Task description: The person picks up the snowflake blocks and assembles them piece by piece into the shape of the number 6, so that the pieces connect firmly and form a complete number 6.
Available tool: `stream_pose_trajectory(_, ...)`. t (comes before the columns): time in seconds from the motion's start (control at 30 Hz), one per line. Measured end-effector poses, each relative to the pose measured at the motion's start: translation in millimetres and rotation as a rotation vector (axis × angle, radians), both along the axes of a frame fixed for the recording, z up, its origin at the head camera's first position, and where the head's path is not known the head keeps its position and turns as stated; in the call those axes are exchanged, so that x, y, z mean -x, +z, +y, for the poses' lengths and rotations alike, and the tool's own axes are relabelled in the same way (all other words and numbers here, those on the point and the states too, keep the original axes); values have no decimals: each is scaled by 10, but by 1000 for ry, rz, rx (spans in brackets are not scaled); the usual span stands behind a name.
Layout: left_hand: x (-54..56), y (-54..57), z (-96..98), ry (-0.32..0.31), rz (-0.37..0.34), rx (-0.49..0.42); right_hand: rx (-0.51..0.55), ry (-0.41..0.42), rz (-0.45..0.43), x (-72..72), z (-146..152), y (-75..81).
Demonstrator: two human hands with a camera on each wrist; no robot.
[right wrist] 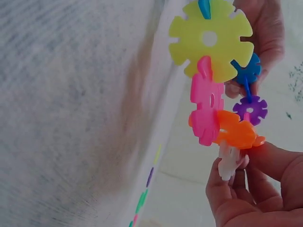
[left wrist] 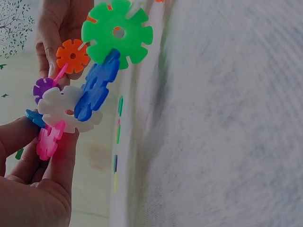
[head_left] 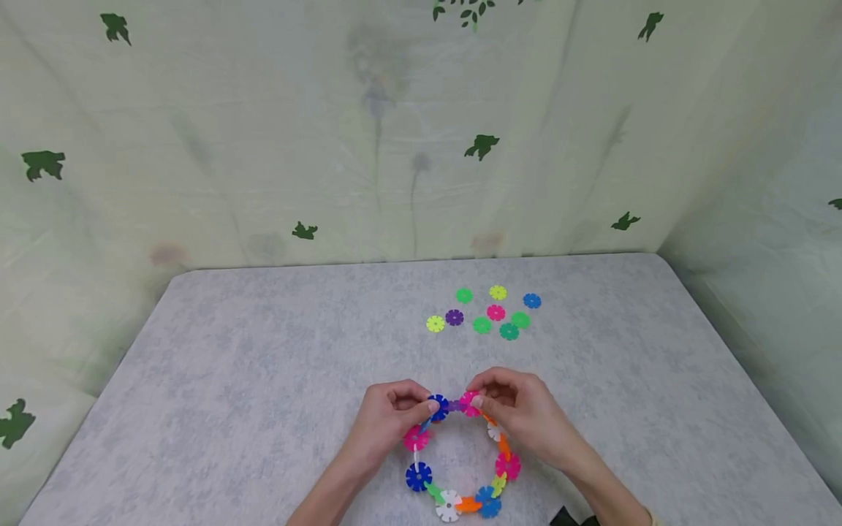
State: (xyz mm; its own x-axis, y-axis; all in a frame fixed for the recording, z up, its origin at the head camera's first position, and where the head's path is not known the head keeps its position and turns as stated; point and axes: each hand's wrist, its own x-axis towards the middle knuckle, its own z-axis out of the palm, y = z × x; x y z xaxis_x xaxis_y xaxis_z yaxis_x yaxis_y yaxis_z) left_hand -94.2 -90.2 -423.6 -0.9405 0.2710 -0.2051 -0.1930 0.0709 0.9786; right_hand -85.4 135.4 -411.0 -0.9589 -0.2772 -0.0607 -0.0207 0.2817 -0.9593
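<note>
A closed ring of notched plastic discs, slotted edge to edge in many colours, is held by both hands near the front of the table. My left hand (head_left: 384, 420) pinches a dark blue disc (head_left: 438, 408) at the ring's far left. With thumb and fingertips, my right hand (head_left: 529, 413) grips a pink disc (head_left: 470, 403) on the far right. Between those two sits a purple disc (head_left: 454, 405), also visible in the right wrist view. A green disc (left wrist: 117, 32) and a yellow disc (right wrist: 210, 40) show large in the wrist views, on the ring's near side.
Several loose discs lie flat beyond the hands, among them a purple disc (head_left: 454, 317) and a blue disc (head_left: 532, 300). A pale cloth wall (head_left: 263, 146) with leaf prints rises behind the grey table (head_left: 230, 380). Some black object (head_left: 566, 517) shows at the bottom edge.
</note>
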Motion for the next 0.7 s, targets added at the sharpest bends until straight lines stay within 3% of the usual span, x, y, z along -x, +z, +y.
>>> stream_pose_trajectory(0.4,3,80,-20,-51,-34,-35,59,5,3,91,117,-36)
stream_pose_trajectory(0.57,0,125,-39,-55,-22,-38,-19,47,39,317,207,-22)
stream_pose_trajectory(0.7,-7,169,-66,-58,14,-18,-166,123,132,584,231,7)
